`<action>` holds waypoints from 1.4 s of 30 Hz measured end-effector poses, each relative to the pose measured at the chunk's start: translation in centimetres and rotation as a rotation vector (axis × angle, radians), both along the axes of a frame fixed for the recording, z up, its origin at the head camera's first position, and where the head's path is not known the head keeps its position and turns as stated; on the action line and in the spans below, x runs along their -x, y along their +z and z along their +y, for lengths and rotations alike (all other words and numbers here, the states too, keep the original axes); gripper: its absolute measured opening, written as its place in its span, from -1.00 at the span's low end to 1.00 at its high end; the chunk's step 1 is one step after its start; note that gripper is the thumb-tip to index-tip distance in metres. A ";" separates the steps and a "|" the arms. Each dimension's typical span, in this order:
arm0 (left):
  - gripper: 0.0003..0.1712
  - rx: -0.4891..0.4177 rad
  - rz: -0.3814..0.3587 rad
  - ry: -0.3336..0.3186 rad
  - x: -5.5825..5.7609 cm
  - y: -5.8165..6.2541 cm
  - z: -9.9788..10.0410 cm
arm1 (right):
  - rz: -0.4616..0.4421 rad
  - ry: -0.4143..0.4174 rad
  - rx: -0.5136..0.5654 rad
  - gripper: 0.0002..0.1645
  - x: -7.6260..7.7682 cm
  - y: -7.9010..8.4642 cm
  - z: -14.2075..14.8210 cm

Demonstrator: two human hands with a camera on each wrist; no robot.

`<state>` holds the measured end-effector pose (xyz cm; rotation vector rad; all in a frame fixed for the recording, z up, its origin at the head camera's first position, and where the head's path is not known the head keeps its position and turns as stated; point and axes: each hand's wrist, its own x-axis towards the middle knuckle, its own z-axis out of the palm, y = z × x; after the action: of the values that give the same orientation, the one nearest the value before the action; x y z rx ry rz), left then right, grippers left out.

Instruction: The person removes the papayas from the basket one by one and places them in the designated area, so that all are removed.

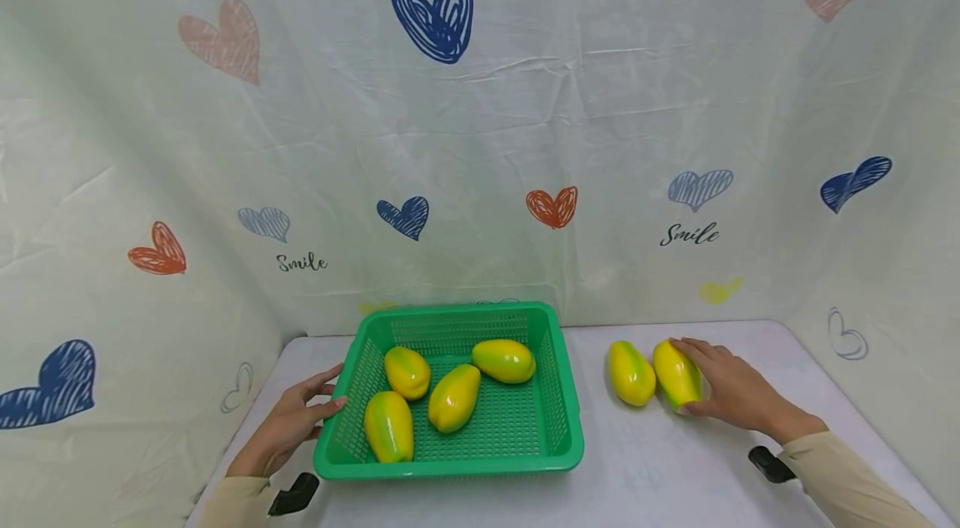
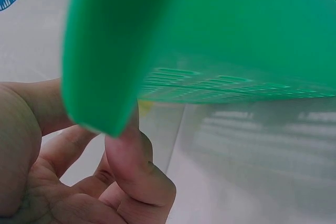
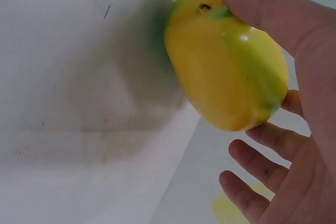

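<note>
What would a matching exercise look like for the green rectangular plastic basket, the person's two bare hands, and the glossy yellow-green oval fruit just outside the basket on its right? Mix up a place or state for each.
Column one
1. Green rectangular plastic basket
2. Bare left hand
3. Bare right hand
4. Glossy yellow-green oval fruit just right of the basket

Column two
A. Holding a similar oval fruit
B. On the white tabletop, touched by neither hand
C. Has four oval fruits inside
D. Gripping the basket's left rim

Pairs: 1-C, 2-D, 3-A, 4-B
</note>
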<state>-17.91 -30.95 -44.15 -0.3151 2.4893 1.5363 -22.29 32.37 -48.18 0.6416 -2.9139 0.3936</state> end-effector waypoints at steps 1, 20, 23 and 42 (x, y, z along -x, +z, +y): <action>-0.19 0.002 0.000 0.001 0.0 0.0 0.0 | 0.003 0.002 -0.001 0.24 0.0 -0.1 0.0; -0.20 0.006 -0.010 0.014 0.0 0.0 0.2 | -0.033 -0.002 -0.016 0.26 0.1 -0.1 0.0; -0.19 0.014 -0.006 0.007 0.0 -0.1 0.1 | -0.033 -0.002 -0.017 0.26 0.1 -0.1 0.0; -0.19 -0.017 -0.006 0.000 -0.1 0.2 0.1 | -0.032 0.019 0.011 0.26 0.1 -0.3 0.6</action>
<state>-17.77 -30.84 -43.95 -0.3169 2.4703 1.5537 -22.35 32.96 -48.44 0.6683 -2.9356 0.4256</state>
